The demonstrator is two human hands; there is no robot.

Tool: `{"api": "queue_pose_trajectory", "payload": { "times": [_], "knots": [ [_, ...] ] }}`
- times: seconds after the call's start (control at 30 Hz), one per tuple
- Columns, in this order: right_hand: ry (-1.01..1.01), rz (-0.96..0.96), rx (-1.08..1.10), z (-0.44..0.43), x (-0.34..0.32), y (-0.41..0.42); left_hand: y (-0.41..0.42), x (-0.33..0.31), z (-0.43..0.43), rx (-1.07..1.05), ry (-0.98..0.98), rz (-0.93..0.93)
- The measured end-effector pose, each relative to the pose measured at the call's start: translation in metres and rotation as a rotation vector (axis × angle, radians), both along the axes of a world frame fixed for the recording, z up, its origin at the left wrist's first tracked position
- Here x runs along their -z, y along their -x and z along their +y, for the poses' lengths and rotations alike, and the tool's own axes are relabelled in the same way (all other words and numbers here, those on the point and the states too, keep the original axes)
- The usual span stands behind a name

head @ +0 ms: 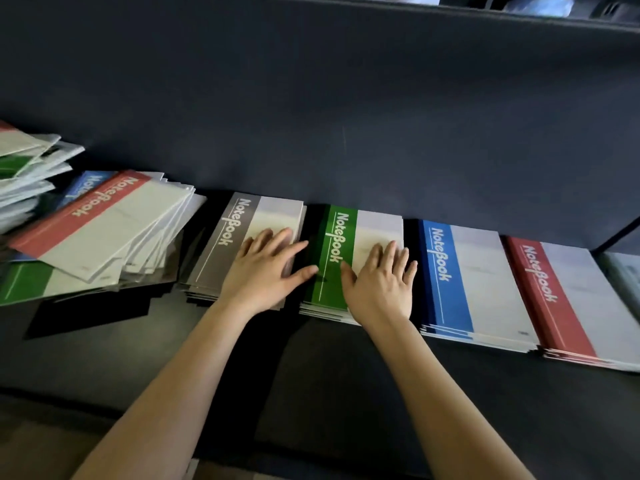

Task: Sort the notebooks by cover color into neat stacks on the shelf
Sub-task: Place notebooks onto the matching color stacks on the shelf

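Fingers (282,239) of left hand (263,271) straight, slightly fanned, flat on grey stack (221,251) at frame centre, tips past its right edge toward green stack (334,237); gripping nothing. Right hand (381,285) likewise flat and spread on the pale right half of green stack, thumb on the green band. Probably squaring these two stacks.

Sorted stacks in a row on shelf (311,368), left to right across the frame: grey, green, blue stack (460,271), red stack (554,296). Long axes roughly from front edge to back wall (346,116), narrow dark gaps between. Near ends slightly stepped, not yet flush.

Unsorted pile (114,233) at left of frame, just beside grey stack and well left of both hands; left hand nearer. Top notebook red-banded, long axis diagonal from lower left to upper right, skewed against the row. Likely home the red stack at far right: a reach left, then a carry across the whole row, with a turn to line it up.

Second heap (27,168) at upper left cut by the frame edge, colours underneath mostly hidden. Pale thing (625,282) at right edge beyond red stack blurred, not identifiable. Depth of each stack hard to judge.
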State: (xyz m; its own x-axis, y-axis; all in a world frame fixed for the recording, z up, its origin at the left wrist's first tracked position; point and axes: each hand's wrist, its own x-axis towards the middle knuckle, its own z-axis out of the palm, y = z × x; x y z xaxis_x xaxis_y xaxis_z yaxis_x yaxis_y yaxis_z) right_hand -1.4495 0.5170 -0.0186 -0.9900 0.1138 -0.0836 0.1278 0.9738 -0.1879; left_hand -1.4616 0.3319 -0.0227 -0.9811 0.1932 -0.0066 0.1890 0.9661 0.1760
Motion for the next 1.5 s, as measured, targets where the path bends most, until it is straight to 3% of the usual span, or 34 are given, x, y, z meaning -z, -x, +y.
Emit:
{"api": "queue_pose_trajectory", "payload": {
  "times": [0.23,0.37,0.43,0.73,0.93,1.1,1.3,1.5],
  "knots": [
    [0.061,0.049,-0.055,0.005,-0.005,0.007,-0.001,-0.003,0.001,-0.026,-0.066,0.028],
    [0.137,0.177,-0.171,-0.002,-0.013,0.003,-0.007,-0.015,-0.004,-0.092,-0.544,0.047],
    [0.219,0.216,-0.214,-0.014,-0.017,0.0,-0.014,-0.026,-0.012,-0.094,-0.671,0.093],
    [0.431,0.265,-0.373,-0.107,-0.025,0.0,-0.047,-0.036,-0.095,-0.155,-0.558,0.33],
    [0.52,0.275,-0.438,-0.172,-0.033,0.004,-0.057,-0.04,-0.168,-0.274,-0.533,0.362],
    [0.498,0.276,-0.489,-0.226,-0.041,0.009,-0.052,-0.048,-0.228,-0.355,-0.497,0.292],
    [0.389,0.054,-0.488,-0.282,-0.043,0.02,-0.037,-0.046,-0.288,-0.474,-0.349,0.249],
    [0.329,-0.063,-0.436,-0.31,-0.033,0.031,-0.026,-0.04,-0.304,-0.432,-0.48,0.104]
  ]
}}
